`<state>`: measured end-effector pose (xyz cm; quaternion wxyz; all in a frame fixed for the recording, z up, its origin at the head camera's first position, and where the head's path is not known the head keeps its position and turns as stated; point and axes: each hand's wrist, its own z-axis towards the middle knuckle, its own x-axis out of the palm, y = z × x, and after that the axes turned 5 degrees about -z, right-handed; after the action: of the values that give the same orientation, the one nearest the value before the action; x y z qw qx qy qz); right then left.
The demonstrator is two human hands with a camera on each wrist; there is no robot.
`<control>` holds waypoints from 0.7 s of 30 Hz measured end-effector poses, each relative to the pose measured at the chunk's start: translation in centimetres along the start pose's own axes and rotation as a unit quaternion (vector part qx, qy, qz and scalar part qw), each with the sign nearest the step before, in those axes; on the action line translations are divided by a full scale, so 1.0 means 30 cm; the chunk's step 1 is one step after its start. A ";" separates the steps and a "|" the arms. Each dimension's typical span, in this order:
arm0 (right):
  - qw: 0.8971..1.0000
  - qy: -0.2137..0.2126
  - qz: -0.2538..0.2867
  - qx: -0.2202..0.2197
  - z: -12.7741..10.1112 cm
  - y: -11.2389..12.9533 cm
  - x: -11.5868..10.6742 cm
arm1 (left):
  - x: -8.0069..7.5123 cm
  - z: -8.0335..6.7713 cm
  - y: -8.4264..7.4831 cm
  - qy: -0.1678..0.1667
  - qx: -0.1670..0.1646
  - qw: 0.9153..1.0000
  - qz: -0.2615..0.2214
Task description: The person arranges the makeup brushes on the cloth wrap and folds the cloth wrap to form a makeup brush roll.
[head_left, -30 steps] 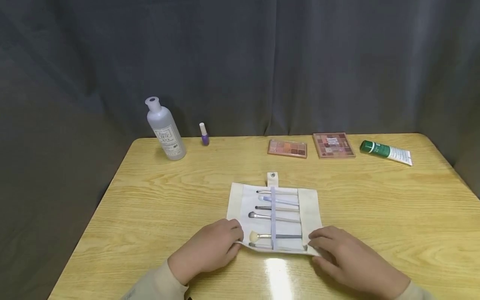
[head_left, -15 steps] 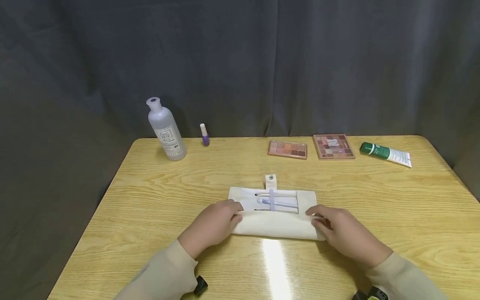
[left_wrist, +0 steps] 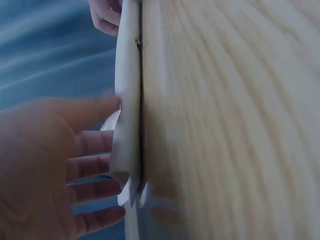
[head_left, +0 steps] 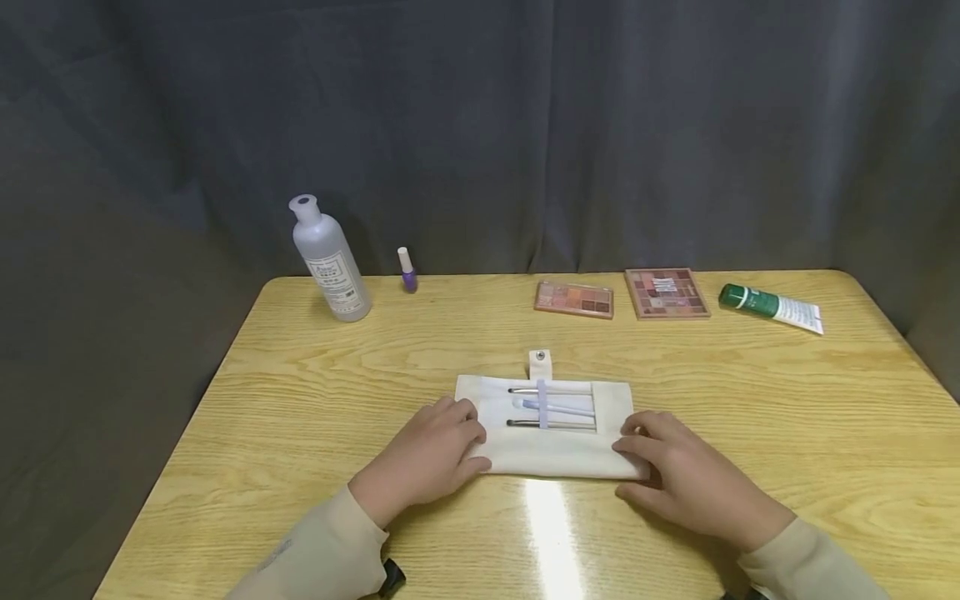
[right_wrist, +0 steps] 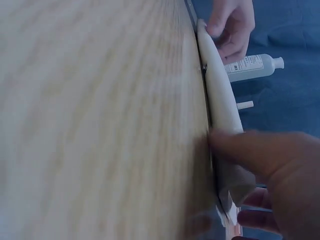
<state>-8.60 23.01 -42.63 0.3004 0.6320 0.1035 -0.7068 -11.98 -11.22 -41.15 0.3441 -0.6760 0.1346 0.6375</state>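
A cream fabric makeup brush roll (head_left: 551,454) lies on the wooden table in the head view, its near part folded over toward the back. Above the fold, 3 brushes show under a lilac elastic band (head_left: 543,404); any others are hidden. A snap strap (head_left: 540,367) sticks out at the far edge. My left hand (head_left: 423,454) rests at the roll's left end, fingers spread and thumb by the near edge. At the right end my right hand (head_left: 682,471) lies with fingertips on the fabric and thumb low beside the fold.
At the back left stand a clear bottle (head_left: 333,267) with a white label and a purple nail polish bottle (head_left: 407,271). Two eyeshadow palettes (head_left: 573,299) and a green-and-white tube (head_left: 771,308) lie along the back right. A dark curtain (head_left: 480,133) hangs behind.
The roll's near edge has been lifted and folded away from me over the lower brushes. Both hands moved back with it, and their pinch on the flap has since loosened.
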 end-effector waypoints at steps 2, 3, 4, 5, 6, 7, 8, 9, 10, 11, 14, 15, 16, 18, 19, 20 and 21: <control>1.000 0.002 -0.001 -0.006 0.001 -0.001 -0.003 | -0.007 -0.010 0.001 0.021 0.001 1.000 0.002; 1.000 0.002 0.001 -0.011 0.004 -0.001 -0.007 | -0.009 -0.012 0.002 0.027 0.003 1.000 0.005; 1.000 0.001 0.004 -0.015 0.010 -0.001 -0.011 | -0.013 -0.013 0.003 0.027 0.008 1.000 0.006; 1.000 0.001 0.012 -0.019 0.017 -0.002 -0.016 | -0.017 -0.011 0.003 0.024 0.014 1.000 0.005; 0.999 0.003 0.028 -0.018 0.026 -0.003 -0.023 | -0.022 -0.008 0.005 0.022 0.018 1.000 0.001; 0.999 0.009 0.045 -0.015 0.035 -0.006 -0.032 | -0.026 -0.001 0.007 0.019 0.018 1.000 -0.008; 0.998 0.016 0.063 -0.006 0.045 -0.011 -0.041 | -0.032 0.006 0.011 0.018 0.014 1.000 -0.021; 0.996 0.025 0.085 0.006 0.057 -0.019 -0.050 | -0.037 0.017 0.016 0.017 0.006 0.999 -0.039; 0.994 0.033 0.106 0.022 0.069 -0.029 -0.057 | -0.043 0.028 0.021 0.018 -0.006 0.998 -0.061; 0.990 0.039 0.126 0.040 0.081 -0.041 -0.062 | -0.048 0.040 0.027 0.020 -0.020 0.996 -0.083; 0.982 0.048 0.163 0.088 0.119 -0.081 -0.064 | -0.056 0.078 0.045 0.024 -0.061 0.990 -0.123; 0.980 0.045 0.169 0.096 0.133 -0.094 -0.061 | -0.056 0.091 0.049 0.022 -0.071 0.989 -0.124; 0.979 0.042 0.172 0.105 0.147 -0.105 -0.056 | -0.057 0.102 0.052 0.019 -0.079 0.989 -0.121; 0.977 0.035 0.173 0.117 0.175 -0.123 -0.045 | -0.053 0.121 0.057 0.013 -0.092 0.991 -0.096; 0.977 0.033 0.169 0.122 0.187 -0.129 -0.041 | -0.051 0.129 0.059 0.010 -0.098 0.992 -0.081; 0.978 0.032 0.166 0.126 0.198 -0.134 -0.036 | -0.048 0.135 0.061 0.008 -0.104 0.992 -0.065; 0.978 0.032 0.162 0.127 0.208 -0.137 -0.034 | -0.045 0.140 0.062 0.008 -0.111 0.992 -0.052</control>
<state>-16.04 23.31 -41.49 0.3249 0.6953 -0.0814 -0.6359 -16.57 -10.24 -40.19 0.2987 -0.7213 0.0301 0.6242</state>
